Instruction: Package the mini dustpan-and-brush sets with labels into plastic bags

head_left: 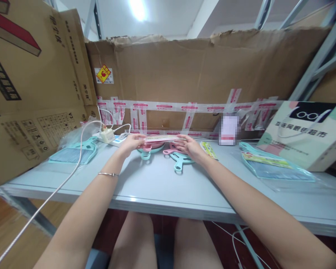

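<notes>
Between my hands, just above the table, is a thin flat pink-edged piece [161,139] seen nearly edge-on, so its kind is hard to make out. My left hand [132,145] grips its left end with the fingers closed. At the right end my right hand [190,148] closes on it too. Below lie light-blue pieces with ring-ended handles: one light-blue handle [146,154] near the left hand, another light-blue handle [179,163] under the right. A pink handle [170,150] rests among them, partly covered.
A light-blue dustpan-like set [74,156] lies left; a similar bagged set [277,170] lies right. A yellow-green card [208,150], phone [229,130], power strip [120,141] and printed box [299,130] stand around. A white cable [80,157] crosses the left side. Cardboard [168,71] walls the back.
</notes>
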The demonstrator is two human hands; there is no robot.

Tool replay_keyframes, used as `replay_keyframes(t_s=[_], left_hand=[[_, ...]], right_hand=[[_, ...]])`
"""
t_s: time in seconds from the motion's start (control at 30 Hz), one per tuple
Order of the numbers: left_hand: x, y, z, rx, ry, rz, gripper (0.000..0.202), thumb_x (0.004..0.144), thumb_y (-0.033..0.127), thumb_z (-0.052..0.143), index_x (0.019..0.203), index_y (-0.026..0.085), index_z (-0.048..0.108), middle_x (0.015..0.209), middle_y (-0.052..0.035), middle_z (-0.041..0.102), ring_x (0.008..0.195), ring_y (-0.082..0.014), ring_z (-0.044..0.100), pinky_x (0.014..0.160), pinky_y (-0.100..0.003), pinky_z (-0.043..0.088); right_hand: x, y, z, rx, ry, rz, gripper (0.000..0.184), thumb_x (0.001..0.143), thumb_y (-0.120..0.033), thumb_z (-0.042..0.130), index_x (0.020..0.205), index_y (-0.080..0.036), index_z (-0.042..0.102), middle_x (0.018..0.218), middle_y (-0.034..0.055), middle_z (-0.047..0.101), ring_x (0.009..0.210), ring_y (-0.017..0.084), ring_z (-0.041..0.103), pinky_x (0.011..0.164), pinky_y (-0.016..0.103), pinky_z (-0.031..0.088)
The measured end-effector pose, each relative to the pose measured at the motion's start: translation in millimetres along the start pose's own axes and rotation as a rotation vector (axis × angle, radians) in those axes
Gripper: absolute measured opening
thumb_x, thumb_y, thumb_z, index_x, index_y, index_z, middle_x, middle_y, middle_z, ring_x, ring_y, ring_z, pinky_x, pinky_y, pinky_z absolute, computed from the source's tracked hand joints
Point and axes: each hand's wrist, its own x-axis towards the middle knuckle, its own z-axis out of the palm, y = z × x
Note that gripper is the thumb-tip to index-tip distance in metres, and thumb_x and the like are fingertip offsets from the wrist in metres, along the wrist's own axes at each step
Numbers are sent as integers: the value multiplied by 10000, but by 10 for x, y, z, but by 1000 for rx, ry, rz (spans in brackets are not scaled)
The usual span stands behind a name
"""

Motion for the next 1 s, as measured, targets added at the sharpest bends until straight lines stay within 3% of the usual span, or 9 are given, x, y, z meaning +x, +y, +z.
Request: replay_keyframes(t_s=[0.1,0.23,0.37,0.47,0.57,0.7,0.83,0.93,1.0], left_hand=[[8,10,-30,-8,-80,-34,173,579,146,743,730,92,677,609,-61,652,567,-120,587,615,-257,474],[-10,39,-80,23,-157,-47,157,597,173,756,726,103,701,634,-75,671,598,-139,612,631,-271,480],[-52,85,-109,30,-246,3,161,614,205,762,733,109,707,670,-81,682,608,-135,614,648,-269,489],[-92,130,-91,11,-258,44,228,641,288,761,756,104,691,693,-86,685,613,-128,609,652,-265,493],[-131,158,-73,33,-327,62,421,706,429,697,965,100,659,717,-94,685,635,-139,624,644,-268,497],[-165,141,-90,231,-472,58,868,624,323,774,1385,223,368,749,-39,680,648,-150,633,608,-256,484],[-196,151,-53,288,-351,171,944,550,259,811,1390,280,381,895,-64,680,752,-174,636,644,-254,489],[-234,200,58,190,-217,387,720,578,267,793,1255,288,550,1184,-66,606,977,-200,596,767,-250,488],[-248,216,140,149,-101,477,522,666,337,729,1166,247,613,1198,-54,598,975,-199,589,785,-264,487]], right_hand=[[42,70,-75,-63,-25,-39,495,572,1,603,1007,-232,572,847,-14,676,862,133,673,764,252,524],[98,134,-129,-128,-21,-97,595,566,-148,774,1114,-232,556,835,-13,692,790,129,676,733,253,532],[109,124,-129,-67,-122,-42,405,539,-294,830,871,-175,631,780,15,707,771,130,682,759,245,536],[104,109,-113,23,-85,-26,389,515,-378,831,750,-180,593,717,-7,693,743,143,683,739,288,559],[105,90,-85,78,43,-97,403,482,-411,831,684,-193,560,660,-45,660,706,134,666,727,307,567],[76,37,-10,95,171,-296,352,501,-396,821,589,-194,547,619,-63,615,693,95,625,781,257,545],[-13,-49,83,81,226,-414,329,556,-442,782,616,-214,552,679,-41,626,782,132,627,826,297,538],[-90,-109,138,60,242,-489,316,596,-466,745,641,-223,548,691,-32,618,808,144,622,834,307,530],[-133,-136,165,65,243,-524,304,619,-465,726,648,-224,543,678,-35,606,809,141,618,818,295,525]])
